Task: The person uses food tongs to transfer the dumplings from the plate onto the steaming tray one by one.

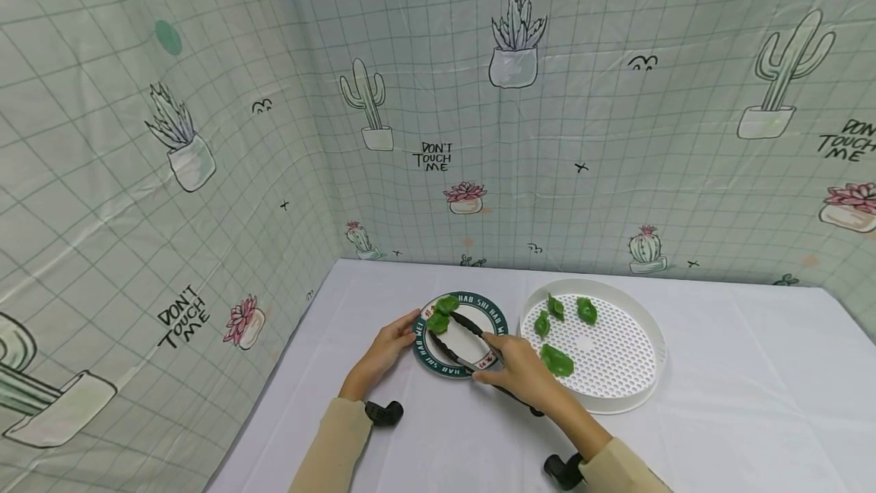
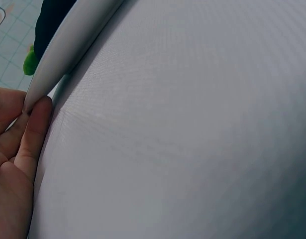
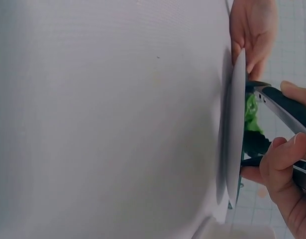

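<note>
- on the white tablecloth (image 1: pixel 718 402), seen from the head camera, a round plate (image 1: pixel 496 312) with a dark green lettered rim is set just left of a white perforated tray (image 1: pixel 609 360).
- the plate's rim at nine o'clock is held by the left hand (image 1: pixel 388 348), fingers curled onto its edge.
- black tongs (image 1: pixel 465 341) are gripped by the right hand (image 1: pixel 522 371) at the plate's five o'clock, their tips reaching toward eleven o'clock, where two green dumplings (image 1: pixel 443 310) lie on the plate.
- four more green dumplings are seen in the tray, three toward its eleven o'clock and one (image 1: pixel 557 360) at about eight o'clock, just beside the right hand.
- a cactus-print curtain (image 1: pixel 205 135) is hung behind and to the left of the table.
- from the left wrist camera, the plate's pale underside edge (image 2: pixel 68 45) is seen pinched by the fingertips (image 2: pixel 38 117) of the left hand; a bit of green is shown beyond it.
- from the right wrist camera, the plate (image 3: pixel 235 149) is seen edge-on, the left hand (image 3: pixel 253 30) at its twelve o'clock, and the tongs' arms (image 3: pixel 287 107) are clasped by the right hand's fingers (image 3: pixel 282 164), a green dumpling (image 3: pixel 251 114) between them.
</note>
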{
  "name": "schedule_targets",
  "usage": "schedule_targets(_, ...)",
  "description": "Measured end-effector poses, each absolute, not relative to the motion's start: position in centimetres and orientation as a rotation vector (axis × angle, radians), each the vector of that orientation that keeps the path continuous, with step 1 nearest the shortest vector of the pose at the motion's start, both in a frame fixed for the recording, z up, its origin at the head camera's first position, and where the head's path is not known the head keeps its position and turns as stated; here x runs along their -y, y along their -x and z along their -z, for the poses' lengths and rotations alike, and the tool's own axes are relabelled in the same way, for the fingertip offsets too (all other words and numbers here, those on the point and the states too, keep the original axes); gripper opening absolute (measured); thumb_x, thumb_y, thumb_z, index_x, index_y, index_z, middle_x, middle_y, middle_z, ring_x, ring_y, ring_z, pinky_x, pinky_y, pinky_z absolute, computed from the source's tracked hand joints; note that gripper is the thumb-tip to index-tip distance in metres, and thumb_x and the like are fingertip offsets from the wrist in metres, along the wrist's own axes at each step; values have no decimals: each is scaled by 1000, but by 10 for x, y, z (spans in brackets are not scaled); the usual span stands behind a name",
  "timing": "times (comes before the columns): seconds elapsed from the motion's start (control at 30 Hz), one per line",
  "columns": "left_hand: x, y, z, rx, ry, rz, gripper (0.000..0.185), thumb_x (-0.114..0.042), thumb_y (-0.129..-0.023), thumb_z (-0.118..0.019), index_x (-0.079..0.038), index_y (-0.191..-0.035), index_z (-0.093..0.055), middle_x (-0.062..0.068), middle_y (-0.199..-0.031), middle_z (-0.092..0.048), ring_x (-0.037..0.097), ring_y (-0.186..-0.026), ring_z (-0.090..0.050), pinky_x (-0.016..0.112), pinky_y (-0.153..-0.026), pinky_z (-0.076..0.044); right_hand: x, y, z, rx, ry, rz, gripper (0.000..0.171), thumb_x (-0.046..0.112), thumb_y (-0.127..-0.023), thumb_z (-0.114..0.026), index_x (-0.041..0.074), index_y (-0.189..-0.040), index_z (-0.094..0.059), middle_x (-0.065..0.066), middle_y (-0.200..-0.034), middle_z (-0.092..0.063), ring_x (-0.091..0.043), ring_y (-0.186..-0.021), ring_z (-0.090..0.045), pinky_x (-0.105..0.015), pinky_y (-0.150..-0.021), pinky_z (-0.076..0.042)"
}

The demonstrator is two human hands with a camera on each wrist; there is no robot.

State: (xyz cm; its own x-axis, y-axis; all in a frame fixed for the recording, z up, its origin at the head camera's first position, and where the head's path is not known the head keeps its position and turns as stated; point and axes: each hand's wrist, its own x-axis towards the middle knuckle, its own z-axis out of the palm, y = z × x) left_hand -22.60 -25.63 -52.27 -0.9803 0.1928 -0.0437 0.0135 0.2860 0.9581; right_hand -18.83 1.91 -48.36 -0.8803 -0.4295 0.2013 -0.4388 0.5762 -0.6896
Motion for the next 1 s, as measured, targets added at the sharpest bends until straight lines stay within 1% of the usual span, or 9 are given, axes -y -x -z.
schedule_targets(0.1,257,227,523,-2399,-195,-1777,50,0,-102,-47,3,-151,-37,25,-147,-46,39,-138,-40,53,-117,-25,-18,189,484,2783,-766,-1235,69,21,-77,-87,-14,-129,-58,-28,-121,-64,-22,-89,-59,-31,-68,-46)
schedule_targets(0.2,257,227,524,-2401,-188,-1765,50,0,-102,-47,2,-151,-37,24,-148,-45,38,-139,-39,52,-117,-25,-17,189,484,2797,-764,-1247,68,20,-78,-86,-14,-129,-57,-24,-112,-68,-18,-76,-51,-26,-59,-38)
schedule_targets(0.33,257,227,524,-2410,-187,-1757,50,-1,-102,-48,2,-151,-38,24,-149,-44,38,-139,-38,52,-117,-24,-17,190,484,2804,-766,-1264,67,20,-79,-85,-14,-129,-58,-22,-108,-68,-14,-68,-44,-25,-53,-31)
schedule_targets(0.4,257,227,524,-2406,-182,-1767,50,0,-102,-48,2,-151,-38,24,-149,-44,38,-139,-38,52,-118,-23,-17,189,484,2799,-770,-1265,65,20,-79,-85,-14,-128,-59,-22,-112,-68,-13,-68,-43,-24,-53,-31)
schedule_targets(0.5,257,226,524,-2400,-184,-1784,50,1,-101,-48,4,-150,-38,24,-149,-44,39,-139,-38,52,-118,-22,-18,190,485,2798,-781,-1273,64,19,-80,-84,-13,-128,-59,-17,-101,-69,-10,-62,-37,-24,-50,-28)
schedule_targets(0.57,256,226,523,-2395,-176,-1790,50,2,-101,-48,3,-150,-38,24,-149,-44,38,-140,-38,52,-118,-22,-19,190,485,2797,-789,-1272,63,19,-80,-84,-13,-129,-59,-11,-86,-65,-8,-60,-33,-23,-50,-27)
schedule_targets(0.63,256,226,523,-2399,-173,-1787,50,1,-101,-48,3,-150,-39,23,-150,-42,38,-141,-36,52,-118,-21,-20,190,485,2799,-795,-1273,63,19,-81,-83,-13,-129,-59,-3,-72,-54,-7,-59,-30,-22,-50,-26)
schedule_targets(0.7,256,226,523,-2408,-171,-1775,50,0,-101,-49,3,-150,-39,22,-152,-40,38,-142,-34,52,-118,-21,-20,190,485,2803,-799,-1282,63,19,-81,-83,-13,-130,-59,2,-66,-41,-7,-58,-27,-22,-50,-25)
schedule_targets(1.0,256,227,524,-2420,-164,-1780,50,2,-100,-50,3,-149,-41,21,-153,-39,37,-144,-30,52,-118,-20,-24,189,483,2766,-819,-1340,58,20,-84,-81,-11,-128,-61,6,-63,-36,-5,-55,-26,-22,-49,-28)
